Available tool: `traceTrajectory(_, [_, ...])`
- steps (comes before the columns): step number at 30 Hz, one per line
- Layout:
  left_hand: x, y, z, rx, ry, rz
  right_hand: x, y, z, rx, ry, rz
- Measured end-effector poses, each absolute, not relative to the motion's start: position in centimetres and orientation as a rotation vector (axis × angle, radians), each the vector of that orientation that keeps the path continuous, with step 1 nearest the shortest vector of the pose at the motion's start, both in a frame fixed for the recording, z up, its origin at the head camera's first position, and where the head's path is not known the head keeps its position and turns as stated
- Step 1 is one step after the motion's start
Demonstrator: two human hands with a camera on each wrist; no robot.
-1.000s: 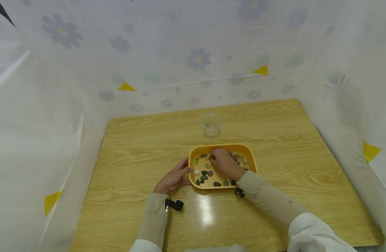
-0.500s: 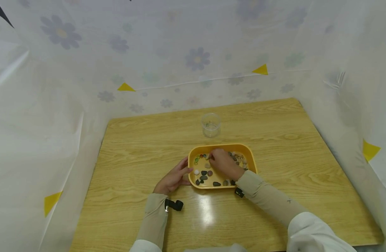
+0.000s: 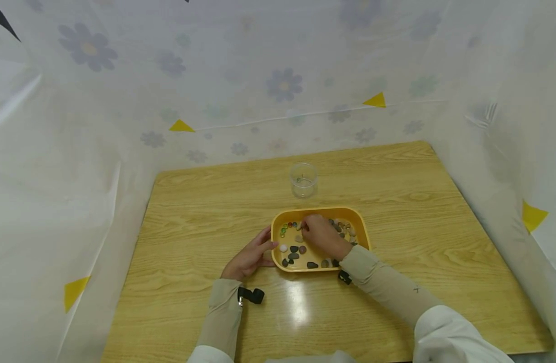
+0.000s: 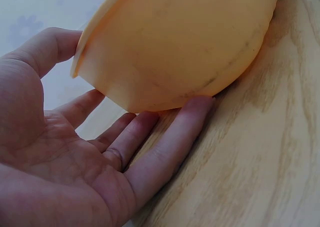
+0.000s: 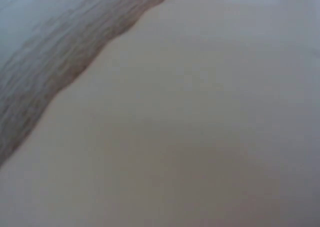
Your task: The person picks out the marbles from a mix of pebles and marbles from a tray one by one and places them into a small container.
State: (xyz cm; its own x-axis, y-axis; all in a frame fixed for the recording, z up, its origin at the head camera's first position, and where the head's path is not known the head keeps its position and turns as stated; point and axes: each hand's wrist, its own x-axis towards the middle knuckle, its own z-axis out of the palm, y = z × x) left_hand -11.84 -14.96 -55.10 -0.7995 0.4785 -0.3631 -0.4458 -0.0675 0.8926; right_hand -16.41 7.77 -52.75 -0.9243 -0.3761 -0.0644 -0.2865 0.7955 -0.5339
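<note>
A yellow plastic tray (image 3: 300, 270) holds glass marbles (image 3: 283, 230) along its left wall and dark, grey and pale pebbles elsewhere. My left hand (image 3: 251, 256) holds its left end; in the left wrist view the thumb is at the rim and the fingertips lie against the lower wall (image 4: 175, 47). Inside the tray, my right hand (image 3: 324, 237) has its fingers pointed down, pinching a small pebble (image 3: 298, 227) near the back wall. Its palm side is hidden in the head view, and the right wrist view shows only a blurred pale surface.
Behind the tray stands a clear round container (image 3: 303, 187) with a few small greenish items in it. The wooden table (image 3: 205, 217) is enclosed by whitish sheeting (image 3: 260, 116) with flower prints and yellow triangles. Small black cameras (image 3: 256, 295) are strapped to the wrists.
Almost nothing moves. The right fingertips stay at the same pebble near the back of the tray, and the left hand keeps its place; the view shifts very slightly.
</note>
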Motion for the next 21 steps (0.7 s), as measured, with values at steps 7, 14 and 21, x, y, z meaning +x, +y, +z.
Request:
traceTrajectory(7, [-11.9, -15.0, -55.2, 0.041, 1.564, 1.928, -16.4, 7.7, -52.7, -0.526, 2.805, -0.809])
traceTrajectory(14, [-11.6, -15.0, -53.7, 0.074, 1.542, 1.911, -16.2, 8.0, -52.5, -0.513, 2.804, -0.814])
traceTrajectory(21, [-11.3, -15.0, -52.8, 0.064, 1.55, 1.918, -15.8, 8.3, -51.9, -0.509, 2.833, -0.779])
